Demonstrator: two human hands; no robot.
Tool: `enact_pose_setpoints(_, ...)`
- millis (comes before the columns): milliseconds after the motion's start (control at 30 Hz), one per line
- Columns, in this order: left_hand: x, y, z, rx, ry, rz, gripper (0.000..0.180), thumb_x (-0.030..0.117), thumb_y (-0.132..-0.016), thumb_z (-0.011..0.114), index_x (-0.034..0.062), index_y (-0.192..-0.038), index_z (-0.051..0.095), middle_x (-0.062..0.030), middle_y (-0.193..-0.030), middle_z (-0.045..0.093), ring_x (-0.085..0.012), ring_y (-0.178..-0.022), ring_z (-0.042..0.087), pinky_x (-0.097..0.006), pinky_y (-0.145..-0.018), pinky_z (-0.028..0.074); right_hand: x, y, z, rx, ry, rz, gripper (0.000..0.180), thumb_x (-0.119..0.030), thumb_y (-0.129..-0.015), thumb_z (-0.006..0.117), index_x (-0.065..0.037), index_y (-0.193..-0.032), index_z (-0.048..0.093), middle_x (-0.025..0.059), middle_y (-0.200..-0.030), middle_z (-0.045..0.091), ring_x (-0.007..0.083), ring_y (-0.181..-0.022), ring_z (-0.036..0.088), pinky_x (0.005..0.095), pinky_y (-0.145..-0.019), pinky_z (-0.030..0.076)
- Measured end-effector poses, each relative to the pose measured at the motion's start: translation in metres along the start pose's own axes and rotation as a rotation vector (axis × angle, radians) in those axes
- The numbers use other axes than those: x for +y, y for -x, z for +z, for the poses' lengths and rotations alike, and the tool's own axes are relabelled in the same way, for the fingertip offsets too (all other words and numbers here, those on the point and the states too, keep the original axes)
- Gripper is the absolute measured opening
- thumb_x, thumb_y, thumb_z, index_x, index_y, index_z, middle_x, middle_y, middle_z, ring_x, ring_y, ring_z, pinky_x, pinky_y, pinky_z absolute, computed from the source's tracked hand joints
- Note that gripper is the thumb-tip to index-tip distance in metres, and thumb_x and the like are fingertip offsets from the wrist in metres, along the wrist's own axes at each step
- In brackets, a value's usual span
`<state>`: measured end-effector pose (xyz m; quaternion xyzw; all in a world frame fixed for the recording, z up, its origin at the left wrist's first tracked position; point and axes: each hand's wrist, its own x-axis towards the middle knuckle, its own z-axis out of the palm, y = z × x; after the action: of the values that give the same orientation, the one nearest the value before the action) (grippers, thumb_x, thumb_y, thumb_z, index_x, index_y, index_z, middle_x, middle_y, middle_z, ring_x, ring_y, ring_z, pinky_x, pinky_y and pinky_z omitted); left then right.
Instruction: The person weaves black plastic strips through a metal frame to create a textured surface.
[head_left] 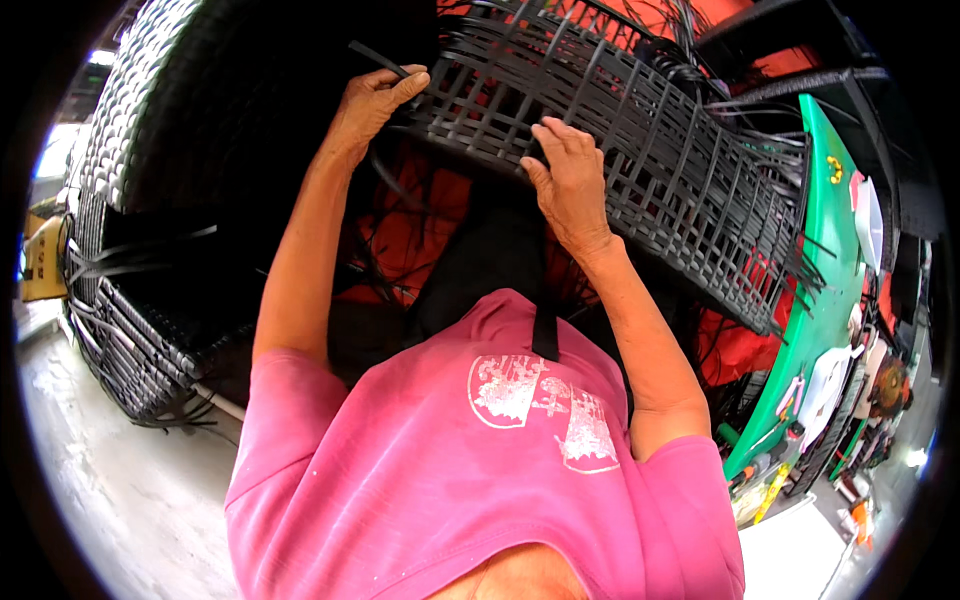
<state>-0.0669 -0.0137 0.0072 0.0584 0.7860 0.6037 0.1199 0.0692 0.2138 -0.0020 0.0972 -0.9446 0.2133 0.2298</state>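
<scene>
A half-woven panel [620, 150] of dark flat strips lies across in front of me, its weave open with gaps. At the panel's left end my left hand [380, 95] pinches a dark weaving strip [375, 57] between thumb and fingers; the strip's end sticks out past them to the upper left. My right hand [570, 185] rests on the panel's near edge, fingers over the weave and thumb apart from them. Nothing shows in the right hand, though its fingertips partly meet the dark strips.
A large woven piece [125, 110] stands at the left, with loose strips [150, 245] hanging out. Red cloth [425, 215] lies below the panel. On the right a green board [825, 260] carries tools and small items. A yellow box [42, 260] sits at the far left.
</scene>
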Motion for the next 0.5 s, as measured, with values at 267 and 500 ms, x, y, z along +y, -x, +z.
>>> enact_pose_setpoints(267, 0.044, -0.009, -0.026, 0.505, -0.776, 0.47, 0.026, 0.03, -0.085, 0.064, 0.0064, -0.077, 0.07, -0.0069, -0.056, 0.06, -0.0134, -0.044, 0.05, -0.027, -0.047, 0.041, 0.012, 0.014, 0.001, -0.002, -0.003, -0.053, 0.048, -0.018, -0.078, 0.068, -0.004, -0.12, 0.05, 0.0077, -0.12, 0.051, 0.0268, -0.11, 0.047, 0.0383, -0.089, 0.039)
enact_pose_setpoints(500, 0.157, 0.041, -0.15, 0.875, -0.804, 0.92, 0.011, 0.011, -0.081, 0.063, 0.0069, -0.081, 0.073, -0.0015, -0.062, 0.067, -0.0098, -0.053, 0.06, -0.023, -0.053, 0.047, 0.011, 0.015, 0.0, 0.045, 0.029, -0.047, 0.051, -0.018, -0.076, 0.07, -0.004, -0.12, 0.05, 0.0094, -0.121, 0.051, 0.0289, -0.114, 0.044, 0.0388, -0.091, 0.04)
